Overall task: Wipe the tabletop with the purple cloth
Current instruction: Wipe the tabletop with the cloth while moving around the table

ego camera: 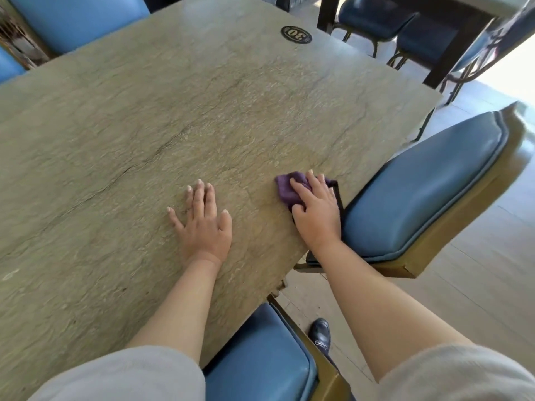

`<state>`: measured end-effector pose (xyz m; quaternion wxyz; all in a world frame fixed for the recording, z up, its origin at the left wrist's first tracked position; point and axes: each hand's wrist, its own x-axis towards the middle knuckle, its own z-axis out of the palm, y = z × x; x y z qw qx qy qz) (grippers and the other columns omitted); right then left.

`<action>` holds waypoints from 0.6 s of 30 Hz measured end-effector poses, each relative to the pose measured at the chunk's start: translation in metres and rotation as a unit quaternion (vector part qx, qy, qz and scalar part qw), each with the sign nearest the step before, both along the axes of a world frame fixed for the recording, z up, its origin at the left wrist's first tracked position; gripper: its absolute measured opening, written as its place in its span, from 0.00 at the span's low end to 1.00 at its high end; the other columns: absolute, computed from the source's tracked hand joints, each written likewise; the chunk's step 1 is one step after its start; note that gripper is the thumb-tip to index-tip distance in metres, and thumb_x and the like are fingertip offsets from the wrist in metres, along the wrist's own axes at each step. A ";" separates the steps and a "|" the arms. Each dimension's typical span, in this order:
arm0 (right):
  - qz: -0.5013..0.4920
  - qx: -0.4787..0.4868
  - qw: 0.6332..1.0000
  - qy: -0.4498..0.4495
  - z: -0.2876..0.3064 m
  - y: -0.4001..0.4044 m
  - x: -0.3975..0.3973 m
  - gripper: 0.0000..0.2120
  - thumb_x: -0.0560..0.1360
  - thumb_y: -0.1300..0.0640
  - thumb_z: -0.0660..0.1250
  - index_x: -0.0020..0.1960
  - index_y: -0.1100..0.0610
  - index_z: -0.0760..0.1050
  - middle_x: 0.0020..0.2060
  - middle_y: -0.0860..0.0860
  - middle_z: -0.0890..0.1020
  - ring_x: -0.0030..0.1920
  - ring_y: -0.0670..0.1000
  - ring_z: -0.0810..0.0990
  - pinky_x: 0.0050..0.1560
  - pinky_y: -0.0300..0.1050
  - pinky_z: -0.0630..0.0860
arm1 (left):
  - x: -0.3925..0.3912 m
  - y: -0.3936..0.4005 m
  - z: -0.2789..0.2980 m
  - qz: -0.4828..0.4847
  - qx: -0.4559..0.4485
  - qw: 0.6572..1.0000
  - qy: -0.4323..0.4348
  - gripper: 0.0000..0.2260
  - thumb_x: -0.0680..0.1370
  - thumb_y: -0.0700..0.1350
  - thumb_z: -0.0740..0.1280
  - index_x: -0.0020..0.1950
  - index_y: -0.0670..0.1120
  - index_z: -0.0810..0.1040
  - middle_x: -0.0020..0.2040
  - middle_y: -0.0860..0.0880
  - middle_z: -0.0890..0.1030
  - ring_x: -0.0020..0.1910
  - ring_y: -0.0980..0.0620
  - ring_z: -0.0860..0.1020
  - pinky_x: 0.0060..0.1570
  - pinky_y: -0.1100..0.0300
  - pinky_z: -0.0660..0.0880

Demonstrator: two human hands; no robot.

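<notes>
Right hand (315,209) presses purple cloth (286,189) at tabletop (173,111) edge; left hand (202,221) flat, fingers released

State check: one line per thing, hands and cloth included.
purple cloth: bunched, pressed on the tabletop at its right edge
right hand: flat on the cloth
left hand: empty, palm down, fingers spread on the tabletop
tabletop: bare except a round number plaque
blue chair: tucked against the table edge

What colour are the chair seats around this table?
Blue seat cushions on gold-toned frames, shown in the head view.
</notes>
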<state>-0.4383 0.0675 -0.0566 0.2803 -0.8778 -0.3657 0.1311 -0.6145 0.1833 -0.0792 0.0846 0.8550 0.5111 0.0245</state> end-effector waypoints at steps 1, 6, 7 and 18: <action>-0.005 -0.022 1.000 -0.009 0.002 0.003 -0.004 0.25 0.75 0.58 0.60 0.72 0.48 0.67 0.77 0.50 0.56 0.77 0.52 0.49 0.74 0.45 0.42 | 0.000 0.000 0.000 -0.002 -0.003 1.000 0.002 0.28 0.79 0.54 0.41 0.79 0.50 0.44 0.80 0.52 0.43 0.78 0.53 0.39 0.73 0.39 0.36; 0.254 0.003 0.967 0.029 0.006 -0.035 -0.062 0.25 0.74 0.60 0.61 0.70 0.44 0.69 0.75 0.44 0.60 0.77 0.46 0.47 0.73 0.41 0.37 | 0.000 -0.002 0.006 -0.002 -0.015 1.000 -0.003 0.26 0.81 0.50 0.46 0.79 0.49 0.46 0.80 0.51 0.44 0.78 0.51 0.41 0.73 0.38 0.37; 0.301 0.009 0.952 0.065 0.007 -0.047 -0.072 0.24 0.74 0.62 0.62 0.67 0.44 0.73 0.74 0.43 0.63 0.76 0.45 0.48 0.73 0.41 0.37 | 0.000 -0.002 0.007 0.000 -0.021 1.000 -0.009 0.26 0.81 0.49 0.46 0.79 0.49 0.47 0.80 0.51 0.45 0.78 0.51 0.41 0.73 0.38 0.37; 0.156 -0.051 0.986 0.017 0.011 -0.016 -0.042 0.25 0.78 0.58 0.58 0.72 0.40 0.64 0.77 0.46 0.54 0.77 0.50 0.44 0.74 0.47 0.37 | 0.030 -0.014 0.025 0.078 -0.139 0.981 -0.112 0.25 0.82 0.58 0.43 0.78 0.53 0.58 0.80 0.54 0.49 0.78 0.54 0.41 0.70 0.35 0.32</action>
